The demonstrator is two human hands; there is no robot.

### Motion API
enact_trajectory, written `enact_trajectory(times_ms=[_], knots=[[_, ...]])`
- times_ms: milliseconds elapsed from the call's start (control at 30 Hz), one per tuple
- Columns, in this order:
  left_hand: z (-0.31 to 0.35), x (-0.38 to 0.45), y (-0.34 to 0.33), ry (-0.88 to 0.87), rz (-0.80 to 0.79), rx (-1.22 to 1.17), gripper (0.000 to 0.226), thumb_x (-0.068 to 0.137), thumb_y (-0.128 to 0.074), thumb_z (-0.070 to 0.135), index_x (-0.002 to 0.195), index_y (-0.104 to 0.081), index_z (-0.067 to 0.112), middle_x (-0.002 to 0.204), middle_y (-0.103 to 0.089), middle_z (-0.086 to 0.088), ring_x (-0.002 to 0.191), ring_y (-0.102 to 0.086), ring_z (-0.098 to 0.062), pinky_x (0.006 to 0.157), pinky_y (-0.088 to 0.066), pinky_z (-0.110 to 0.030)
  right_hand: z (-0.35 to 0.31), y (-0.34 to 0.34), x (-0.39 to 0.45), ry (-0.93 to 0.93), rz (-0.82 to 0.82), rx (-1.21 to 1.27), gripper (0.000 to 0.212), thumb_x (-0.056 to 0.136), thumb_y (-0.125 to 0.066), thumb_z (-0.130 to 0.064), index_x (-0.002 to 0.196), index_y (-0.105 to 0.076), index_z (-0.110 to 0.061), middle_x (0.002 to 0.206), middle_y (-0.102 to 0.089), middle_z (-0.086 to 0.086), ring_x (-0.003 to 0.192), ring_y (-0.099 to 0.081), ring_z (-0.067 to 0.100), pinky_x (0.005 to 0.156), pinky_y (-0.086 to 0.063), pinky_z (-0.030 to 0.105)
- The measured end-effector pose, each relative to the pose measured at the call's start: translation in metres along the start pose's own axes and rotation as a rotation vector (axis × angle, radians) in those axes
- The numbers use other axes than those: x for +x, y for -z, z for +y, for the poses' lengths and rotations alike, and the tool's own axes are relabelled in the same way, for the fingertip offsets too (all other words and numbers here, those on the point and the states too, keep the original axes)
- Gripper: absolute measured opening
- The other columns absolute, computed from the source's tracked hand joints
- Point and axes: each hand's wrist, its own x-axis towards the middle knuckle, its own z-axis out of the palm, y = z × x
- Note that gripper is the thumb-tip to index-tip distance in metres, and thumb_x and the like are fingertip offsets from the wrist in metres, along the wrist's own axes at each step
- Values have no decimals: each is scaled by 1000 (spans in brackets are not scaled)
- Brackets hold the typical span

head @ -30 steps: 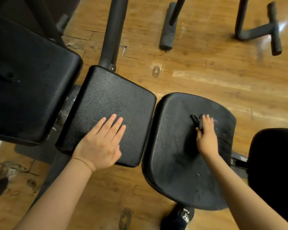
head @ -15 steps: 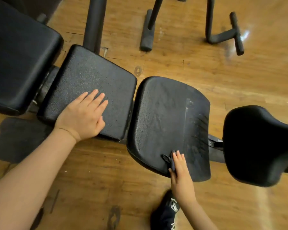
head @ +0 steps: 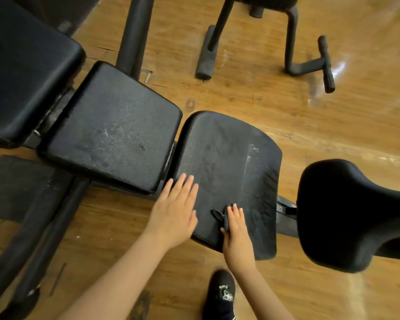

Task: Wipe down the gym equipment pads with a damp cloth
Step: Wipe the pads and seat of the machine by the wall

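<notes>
A black seat pad (head: 226, 162) lies in the middle, with a wet streak down its right part. My right hand (head: 237, 236) presses a small dark cloth (head: 221, 217) flat against the pad's near edge, fingers straight; most of the cloth is hidden under the hand. My left hand (head: 174, 211) lies flat with fingers spread on the pad's near left corner. A square black pad (head: 111, 130) with damp speckles sits to the left, and a larger black pad (head: 26, 65) lies beyond it at far left.
A rounded black pad (head: 346, 211) stands at the right. Black frame tubes (head: 44, 232) run along the wooden floor at lower left. Another machine's legs (head: 293, 49) stand at the top. My dark shoe (head: 222, 294) is below the seat pad.
My left hand left the square pad and now lies on the seat pad's near left corner. My right hand with the cloth came down from mid-pad to the near edge and stays there.
</notes>
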Motion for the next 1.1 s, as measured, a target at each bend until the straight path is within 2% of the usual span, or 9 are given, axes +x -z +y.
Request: enact_trajectory(times_ms=[67,167,200,333,533,667,767,933,1100], knots=[[15,10,-9,19,-35,-9,62,79,-36,33,124,-61,-1,133,-56,-19,125,-52,-34,106,-25,-44,5,8,24,-14,25,17,54,98,-42,-14,147,-18,-16,147,-1,-15,137,9,1,109,-5,11],[20,25,-23,94,-63,16,62,77,-59,33,127,-58,-3,136,-53,-21,128,-49,-35,108,-23,-45,11,25,77,-24,43,26,53,98,-40,-13,147,-18,-12,155,-7,-4,143,4,10,110,-7,18],[21,27,-27,117,-64,17,64,77,-60,34,129,-55,-3,138,-50,-21,129,-47,-35,109,-22,-46,13,32,98,-24,38,14,53,99,-39,-13,147,-17,-12,156,-7,-1,144,3,13,111,-8,20],[26,29,-34,160,-58,2,68,81,-33,36,134,-49,-3,142,-46,-20,133,-40,-34,111,-21,-49,18,64,183,8,9,-77,53,100,-36,-14,148,-13,-11,157,-3,2,144,4,18,114,-11,29],[26,31,-36,178,-71,31,69,80,-32,36,135,-48,-2,144,-44,-18,136,-32,-30,112,-18,-48,8,95,260,-5,15,-117,53,100,-37,-11,148,-16,-8,157,-5,6,145,2,22,112,-20,35],[27,31,-36,184,-65,32,69,80,-33,36,136,-48,-2,145,-43,-18,136,-30,-30,113,-14,-47,12,81,236,-4,45,-35,54,99,-38,-9,148,-15,-9,157,-5,3,144,2,17,112,-14,27],[27,32,-37,179,-55,44,69,79,-33,36,135,-48,-2,145,-43,-19,136,-30,-31,112,-19,-49,24,62,184,62,33,7,54,97,-40,-6,147,-19,-9,156,-8,0,144,1,15,114,-9,23],[28,31,-36,186,-43,50,69,79,-33,35,134,-50,-3,143,-45,-20,136,-32,-31,111,-19,-50,36,33,71,157,-44,50,57,95,-46,-5,146,-20,-13,148,-5,-12,140,3,7,106,3,2],[27,31,-36,188,-62,70,70,80,-30,35,135,-47,-3,144,-44,-21,135,-39,-34,111,-20,-51,37,16,11,146,-102,22,61,97,-44,-10,146,-9,-19,147,1,-19,138,10,-1,114,-4,16]])
